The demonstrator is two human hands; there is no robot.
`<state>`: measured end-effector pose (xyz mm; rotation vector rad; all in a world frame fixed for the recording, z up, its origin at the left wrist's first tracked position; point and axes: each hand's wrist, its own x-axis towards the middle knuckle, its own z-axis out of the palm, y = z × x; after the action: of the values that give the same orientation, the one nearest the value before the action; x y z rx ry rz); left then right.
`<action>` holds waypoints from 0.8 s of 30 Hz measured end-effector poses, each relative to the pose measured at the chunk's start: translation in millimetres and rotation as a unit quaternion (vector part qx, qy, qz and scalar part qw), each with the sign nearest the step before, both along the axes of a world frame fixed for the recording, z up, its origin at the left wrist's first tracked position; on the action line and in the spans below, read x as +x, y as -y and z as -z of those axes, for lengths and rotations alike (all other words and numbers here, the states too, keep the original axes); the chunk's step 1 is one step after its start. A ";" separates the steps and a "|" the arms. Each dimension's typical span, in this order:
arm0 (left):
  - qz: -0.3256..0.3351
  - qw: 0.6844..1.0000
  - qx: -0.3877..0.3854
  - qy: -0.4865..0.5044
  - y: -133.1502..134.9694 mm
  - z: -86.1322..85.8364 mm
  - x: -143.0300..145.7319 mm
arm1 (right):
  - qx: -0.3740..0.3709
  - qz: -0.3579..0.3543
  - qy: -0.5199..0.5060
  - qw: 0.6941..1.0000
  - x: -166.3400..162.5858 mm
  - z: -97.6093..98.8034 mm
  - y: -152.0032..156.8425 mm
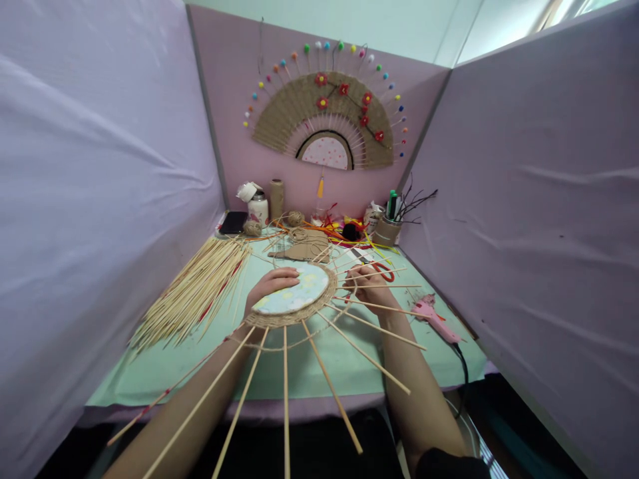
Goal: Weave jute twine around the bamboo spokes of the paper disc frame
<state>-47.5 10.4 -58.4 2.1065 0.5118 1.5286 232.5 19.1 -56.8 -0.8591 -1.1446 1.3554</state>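
Observation:
A half-round fan base (294, 297), pale card rimmed with jute cord, lies on the green mat with several bamboo sticks (329, 382) fanning out from it toward me. My left hand (269, 285) rests on its left part, fingers curled over the top edge, holding it down. My right hand (367, 283) is at the base's right edge, fingers pinched on jute twine among the sticks there. A thin twine line (279, 347) curves across the sticks below the base.
A large bundle of bamboo sticks (197, 289) lies at left. A pink glue gun (435, 320) with black cord sits at right. Twine balls, a jar, a pen cup (388, 229) and scraps crowd the back. A finished fan (327, 120) hangs on the wall. Fabric partitions enclose three sides.

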 end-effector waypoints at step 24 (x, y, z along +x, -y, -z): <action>-0.018 0.999 0.040 0.010 6.3 3.4 10.4 | 0.055 0.090 -0.188 0.976 46.4 -4.1 -2.9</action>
<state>-37.1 4.1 -61.8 2.1506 0.4903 1.6138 278.9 22.0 -52.8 -0.5787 -0.8180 1.2268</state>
